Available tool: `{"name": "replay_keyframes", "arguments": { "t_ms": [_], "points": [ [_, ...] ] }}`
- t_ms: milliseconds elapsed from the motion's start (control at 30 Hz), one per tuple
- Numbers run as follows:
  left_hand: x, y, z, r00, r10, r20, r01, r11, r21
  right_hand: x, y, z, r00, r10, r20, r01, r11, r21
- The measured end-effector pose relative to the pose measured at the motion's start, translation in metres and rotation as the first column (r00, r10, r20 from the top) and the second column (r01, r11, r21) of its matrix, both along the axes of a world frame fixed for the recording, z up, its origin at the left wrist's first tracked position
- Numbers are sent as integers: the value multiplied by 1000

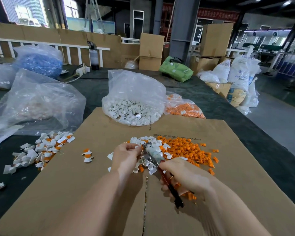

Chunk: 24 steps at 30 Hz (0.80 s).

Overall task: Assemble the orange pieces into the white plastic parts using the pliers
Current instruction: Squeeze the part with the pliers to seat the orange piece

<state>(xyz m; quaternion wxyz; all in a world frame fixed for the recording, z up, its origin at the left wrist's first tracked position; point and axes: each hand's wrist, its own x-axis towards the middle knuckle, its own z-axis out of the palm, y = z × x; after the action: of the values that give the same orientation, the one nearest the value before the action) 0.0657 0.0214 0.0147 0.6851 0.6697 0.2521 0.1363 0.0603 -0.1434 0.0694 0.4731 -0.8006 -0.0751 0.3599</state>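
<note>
My right hand (pixel 182 174) grips the dark handles of the pliers (pixel 153 157), whose taped jaws point up and left over a loose heap of white plastic parts (pixel 150 143). My left hand (pixel 126 155) pinches a small white part (pixel 137 147) right beside the jaw tips. A spread of orange pieces (pixel 189 150) lies just right of the pliers on the cardboard sheet (pixel 100 176). To the left, a pile of white parts with orange pieces in them (pixel 39 150) spills off the cardboard's edge.
A clear bag of white parts (pixel 133 103) stands at the cardboard's far edge, with a bag of orange pieces (pixel 182 108) to its right. A big clear bag (pixel 39 101) and a blue-filled bag (pixel 39 62) sit at the left. Boxes and sacks stand beyond the table.
</note>
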Motion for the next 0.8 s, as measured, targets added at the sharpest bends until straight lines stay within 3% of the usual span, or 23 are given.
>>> {"name": "replay_keyframes", "arguments": {
  "t_ms": [167,400,567,700,800],
  "points": [
    [-2,-3,3,1000,-13,-5,13,1000,23,-2,0,-7,994,17,109,-19,1000,17],
    [-2,-12,5,1000,0,-13,0,1000,22,-3,1,-18,882,85,463,5,982,-190],
    [-3,-14,2,1000,12,-16,-13,1000,-26,-3,0,-27,867,48,497,52,981,-185],
    [-8,-13,-2,1000,23,-14,-24,1000,-19,1,-10,-35,878,-155,453,207,976,-66],
    [-14,-15,-11,998,-65,12,62,983,170,13,-20,-46,749,-186,636,385,904,-188]
  ]
}}
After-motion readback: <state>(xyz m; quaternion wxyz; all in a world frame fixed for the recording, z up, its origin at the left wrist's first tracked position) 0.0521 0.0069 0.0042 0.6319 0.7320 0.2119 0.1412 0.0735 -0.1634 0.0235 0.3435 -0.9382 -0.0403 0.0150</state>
